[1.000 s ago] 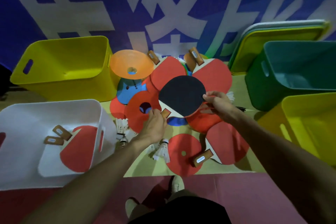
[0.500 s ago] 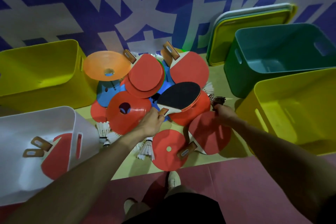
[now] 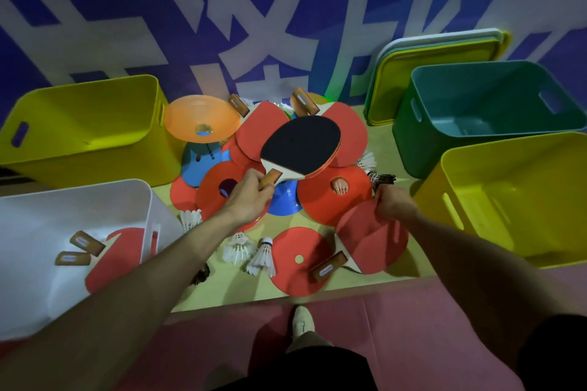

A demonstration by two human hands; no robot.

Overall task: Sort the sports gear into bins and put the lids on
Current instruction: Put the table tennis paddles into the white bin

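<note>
My left hand (image 3: 251,197) grips the wooden handle of a black-faced paddle (image 3: 301,146) and holds it tilted above the pile of gear. My right hand (image 3: 394,205) pinches the far edge of a red paddle (image 3: 371,241) that lies on the mat, its handle (image 3: 328,265) pointing toward me. More red paddles (image 3: 346,133) and orange (image 3: 203,119), blue (image 3: 286,200) and red cones (image 3: 333,200) lie heaped in the middle. White shuttlecocks (image 3: 238,249) sit at the near edge. The white bin (image 3: 63,209) at my left holds two red paddles (image 3: 120,251).
A yellow bin (image 3: 89,124) stands at the back left. On the right are a teal bin (image 3: 489,111) and, nearer, another yellow bin (image 3: 514,194). A stack of lids (image 3: 428,63) leans on the wall behind the teal bin. My shoe (image 3: 301,320) is at the mat's edge.
My left hand has lifted the black-faced paddle up off the pile by its handle. My right hand left that paddle's rim and came down to the red paddle's edge.
</note>
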